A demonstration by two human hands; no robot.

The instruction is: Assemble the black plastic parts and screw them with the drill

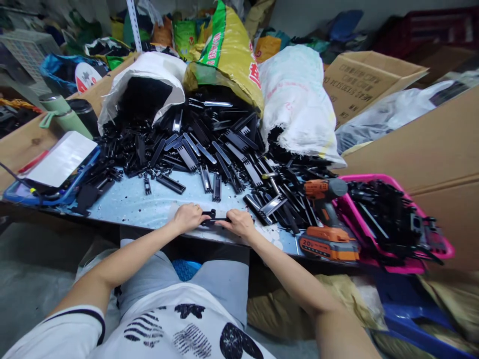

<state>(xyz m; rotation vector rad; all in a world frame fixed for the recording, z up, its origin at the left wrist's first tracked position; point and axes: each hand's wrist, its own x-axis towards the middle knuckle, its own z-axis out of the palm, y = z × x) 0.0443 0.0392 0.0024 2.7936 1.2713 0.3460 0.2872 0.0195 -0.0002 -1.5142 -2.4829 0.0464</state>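
Observation:
Close to the table's front edge, my left hand [187, 218] and my right hand [239, 224] grip a small black plastic part [214, 217] from its two ends. Both hands are closed, thumbs pointing inward along it; its ends are hidden by my fingers. Just beyond lie several loose black slotted pieces [216, 187]. Behind them spreads a large heap of black plastic parts [194, 149], some with shiny metal strips. To the right of my right hand lies a metal hammer-like tool [274, 183] on the heap.
An orange cordless drill [325, 219] stands at the right, beside a pink basket [389, 182] full of black parts. White sacks [301, 94] and a yellow sack [235, 55] spill parts at the back. A blue tray [45, 198] and a green bottle [63, 112] are at the left.

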